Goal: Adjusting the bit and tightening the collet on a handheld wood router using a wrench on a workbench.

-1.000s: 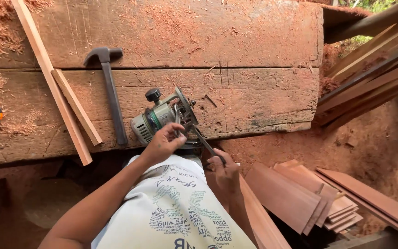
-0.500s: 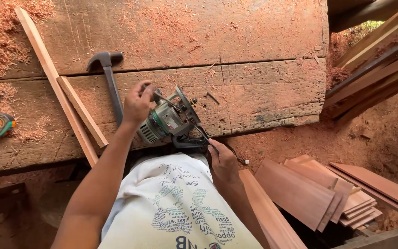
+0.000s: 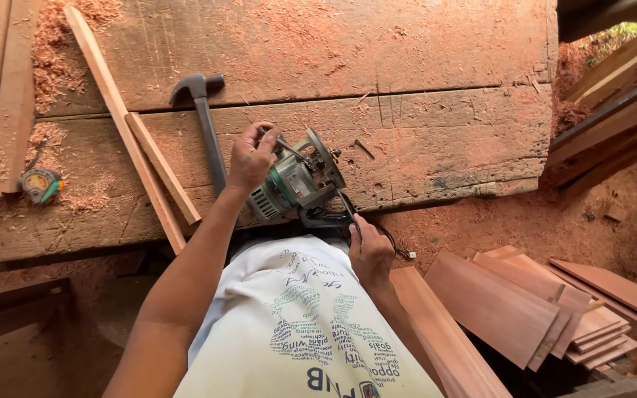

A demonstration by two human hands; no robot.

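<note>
A green-and-silver power trimmer (image 3: 296,180) lies on its side at the near edge of a worn plank workbench (image 3: 422,51), its long axis running left to right. The left hand (image 3: 251,156) grips its top; the right hand (image 3: 369,250), apparently closed on the black cord (image 3: 333,217), sits just below. A hammer (image 3: 204,121) rests nearby.
</note>
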